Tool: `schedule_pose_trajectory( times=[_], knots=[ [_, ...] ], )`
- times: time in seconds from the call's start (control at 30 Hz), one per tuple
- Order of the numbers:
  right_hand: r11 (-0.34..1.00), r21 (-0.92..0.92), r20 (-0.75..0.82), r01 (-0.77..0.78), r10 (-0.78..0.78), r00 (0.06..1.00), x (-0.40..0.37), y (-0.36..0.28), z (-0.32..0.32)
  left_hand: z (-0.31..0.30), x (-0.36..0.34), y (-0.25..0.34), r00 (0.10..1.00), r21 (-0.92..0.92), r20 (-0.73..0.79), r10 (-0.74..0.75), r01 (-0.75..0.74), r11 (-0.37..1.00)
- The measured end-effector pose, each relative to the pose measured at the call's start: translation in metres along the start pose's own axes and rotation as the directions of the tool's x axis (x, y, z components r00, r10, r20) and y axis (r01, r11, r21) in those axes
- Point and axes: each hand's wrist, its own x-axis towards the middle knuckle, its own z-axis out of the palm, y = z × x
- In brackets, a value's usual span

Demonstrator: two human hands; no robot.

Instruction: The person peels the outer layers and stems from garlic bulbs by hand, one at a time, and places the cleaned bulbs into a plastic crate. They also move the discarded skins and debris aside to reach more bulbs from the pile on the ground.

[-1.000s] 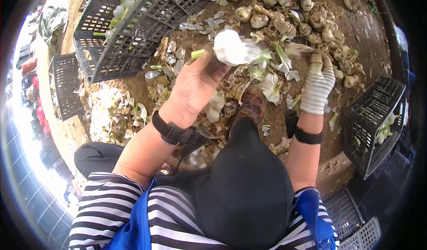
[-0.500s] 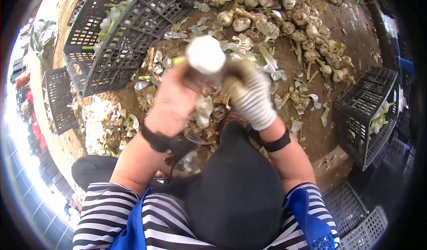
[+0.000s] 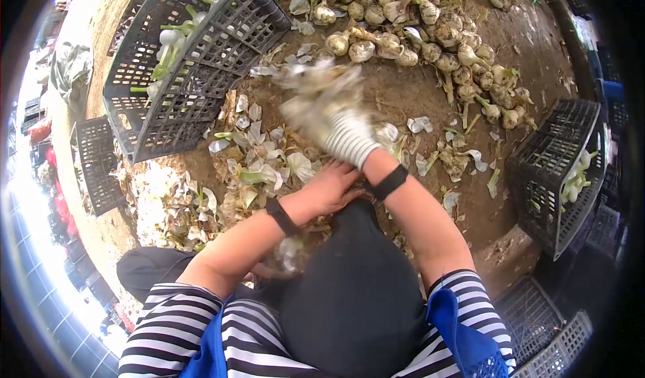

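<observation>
My right hand, in a striped white glove, is blurred by motion over the soil in the upper middle. Pale papery skins blur around its fingers, and whether it holds them cannot be made out. Bare, my left hand lies low in the middle beside the right wrist, against the dark-clad knee; its fingers are partly hidden. Loose garlic skins lie on the ground to its left. A heap of dirty garlic bulbs spreads across the upper right.
A black crate with trimmed garlic stands tilted at the upper left, a smaller crate beside it. Another crate with pale stems is at the right. More crates stand at the lower right.
The white bulb between my hands is out of sight. My left hand has dropped to the knee, and my gloved right hand has swung left and up across the skins.
</observation>
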Motion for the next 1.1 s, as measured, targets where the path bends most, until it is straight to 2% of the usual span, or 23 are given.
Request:
schedule_pose_trajectory(
  times=[0.03,0.07,0.13,0.17,0.2,0.23,0.27,0.33,0.37,0.4,0.43,0.5,0.53,0.57,0.63,0.67,0.7,0.73,0.77,0.87,0.97,1.03,1.1],
  knots=[
    [0.915,0.085,-0.233,0.394,-0.366,0.901,-0.023,-0.006,0.006,0.005,-0.007,-0.007,0.995,-0.027,0.063,-0.076,0.078,0.997],
    [0.679,0.071,-0.468,0.731,-0.624,0.626,-0.04,-0.012,0.005,0.005,-0.014,-0.012,0.98,-0.049,0.129,-0.15,0.157,0.986],
    [0.725,0.645,0.013,0.242,-0.326,0.945,-0.027,-0.019,-0.024,-0.034,-0.018,-0.021,0.739,0.264,0.482,-0.471,0.39,0.882],
    [0.78,0.59,-0.039,0.209,-0.23,0.972,-0.027,0.0,-0.053,-0.036,-0.053,-0.045,0.979,0.294,0.108,-0.174,0.136,0.946],
    [0.928,0.368,-0.046,0.051,-0.036,0.998,-0.022,0.012,-0.083,-0.055,-0.074,-0.056,0.931,0.394,0.194,-0.309,0.214,0.894],
    [0.989,0.002,-0.518,0.145,-0.123,0.846,-0.006,0.063,-0.028,-0.069,-0.1,-0.075,0.879,0.512,0.194,-0.435,0.288,0.81],
    [0.965,0.183,-0.467,-0.188,0.254,0.847,-0.012,0.08,-0.047,-0.087,-0.116,-0.08,0.74,0.624,0.176,-0.649,0.426,0.655],
    [0.932,0.177,-0.769,-0.317,0.332,0.546,-0.04,0.135,-0.052,-0.1,-0.194,-0.138,0.671,0.591,-0.127,-0.731,0.643,0.487],
    [0.724,0.419,-0.464,-0.548,0.69,0.556,-0.062,0.138,-0.08,-0.123,-0.24,-0.185,0.468,0.493,-0.115,-0.876,0.793,0.359],
    [0.653,0.446,-0.496,-0.612,0.75,0.438,-0.082,0.154,-0.076,-0.139,-0.268,-0.216,0.241,0.394,-0.073,-0.968,0.898,0.194],
    [0.57,0.452,-0.48,-0.686,0.804,0.352,-0.099,0.177,-0.063,-0.139,-0.268,-0.217,0.238,0.392,-0.07,-0.969,0.899,0.192],
    [0.253,0.481,-0.329,-0.84,0.94,0.094,-0.126,0.192,-0.051,-0.152,-0.269,-0.204,0.09,-0.152,-0.677,-0.731,0.954,0.259],
    [0.2,0.536,-0.291,-0.82,0.956,0.042,-0.132,0.211,-0.028,-0.149,-0.219,-0.159,0.299,0.121,-0.75,-0.59,0.939,0.323],
    [0.208,0.54,-0.288,-0.816,0.956,0.054,-0.123,0.195,-0.028,-0.144,-0.182,-0.141,0.249,0.053,-0.695,-0.674,0.953,0.298],
    [-0.046,0.874,0.228,-0.483,0.917,0.326,-0.103,0.138,-0.033,-0.129,-0.13,-0.123,0.27,-0.019,-0.76,-0.591,0.9,0.436],
    [0.62,0.469,0.029,-0.629,0.701,0.713,-0.082,0.129,-0.002,-0.124,-0.111,-0.12,0.419,-0.039,-0.719,-0.555,0.773,0.634],
    [0.95,-0.157,0.14,-0.268,0.29,0.947,-0.063,0.118,0.029,-0.121,-0.082,-0.105,0.58,0.091,-0.661,-0.476,0.692,0.716],
    [0.844,0.53,0.017,-0.079,0.083,0.996,-0.067,0.07,0.015,-0.12,-0.055,-0.09,0.682,0.152,-0.619,-0.39,0.592,0.792],
    [0.309,0.93,-0.209,0.198,0.003,0.978,-0.074,0.03,-0.013,-0.119,-0.034,-0.08,0.759,0.151,-0.562,-0.33,0.486,0.861],
    [0.21,0.963,-0.215,0.167,0.232,0.949,-0.071,0.029,-0.078,-0.126,0.019,-0.1,0.819,0.3,-0.52,-0.243,0.442,0.845],
    [0.403,0.914,-0.274,0.047,0.529,0.803,-0.052,0.086,-0.051,-0.124,0.06,-0.141,0.618,0.165,-0.578,-0.532,0.728,0.666],
    [0.574,0.818,-0.368,-0.034,0.567,0.737,-0.051,0.119,-0.034,-0.115,0.075,-0.15,0.452,-0.296,-0.286,-0.845,0.797,0.527],
    [0.702,0.704,-0.43,-0.101,0.536,0.727,-0.051,0.12,-0.037,-0.089,0.073,-0.113,0.719,-0.113,-0.161,-0.676,0.667,0.736]
  ],
)
